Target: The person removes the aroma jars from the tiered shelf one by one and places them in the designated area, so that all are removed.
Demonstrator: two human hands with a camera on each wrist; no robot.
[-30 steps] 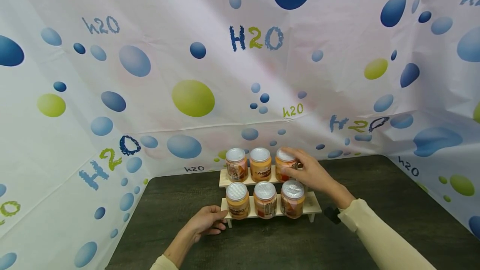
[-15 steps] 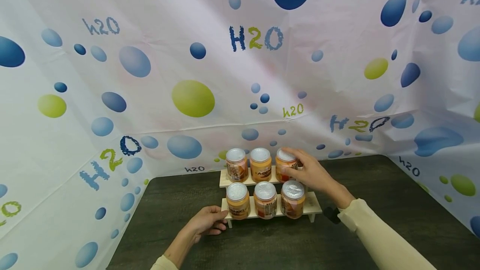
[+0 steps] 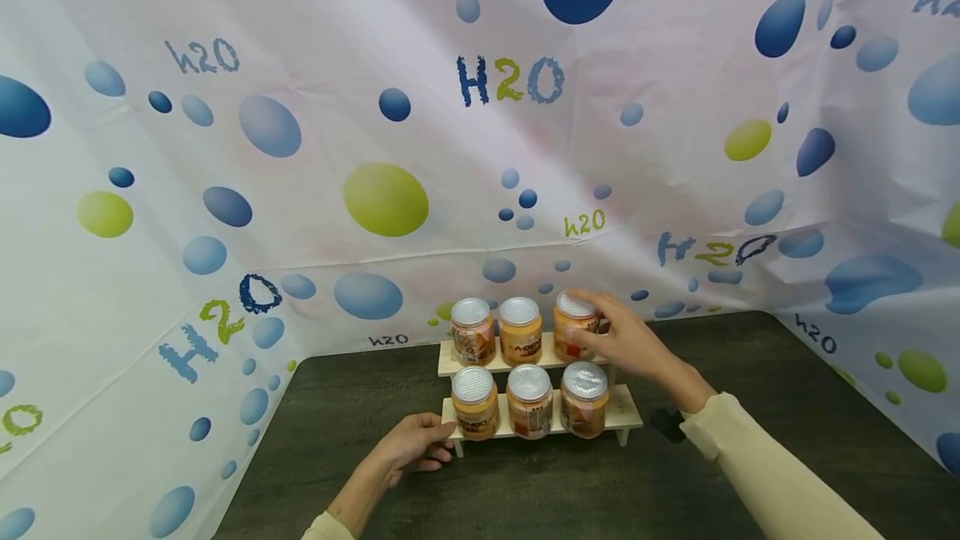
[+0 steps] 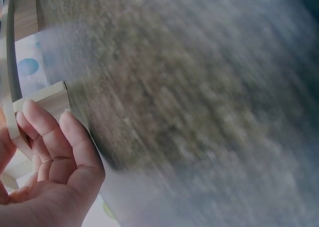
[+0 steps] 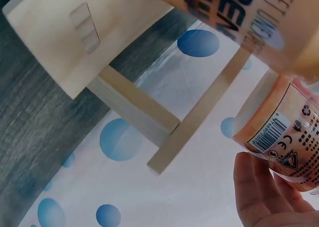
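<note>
Held jar (image 3: 564, 327): a touch higher and farther right than half a second ago, the right hand (image 3: 624, 342) moving with it; left hand (image 3: 417, 442) has stayed put.
Backdrop (image 3: 465, 157): the dotted sheet shows as a thin strip between the jar's base and the wood in the right wrist view, so I'd judge it lifted clear.
Table (image 3: 352, 394): carries the stand (image 3: 548, 352) toward its back edge.
Upper step (image 3: 447, 357): the jar is over its right end; its base wants to be kept level with the wood, or a rim could catch.
Lower step (image 3: 618, 407): steadied at its front left corner, wise, since so slight a stand might skid.
Right-hand grip: pinching the jar between thumb and fingers, high on its side; best firm but not squeezing.
Left-hand grip: thumb and fingers pinching the lower step's left end.
Neighbours: the middle back jar (image 3: 521, 336) is just beside on the left, the right front jar (image 3: 585, 407) on the step below; a small, straight move would spare both.
Lid (image 3: 573, 307): silver, facing up, a handy check for tilt.
</note>
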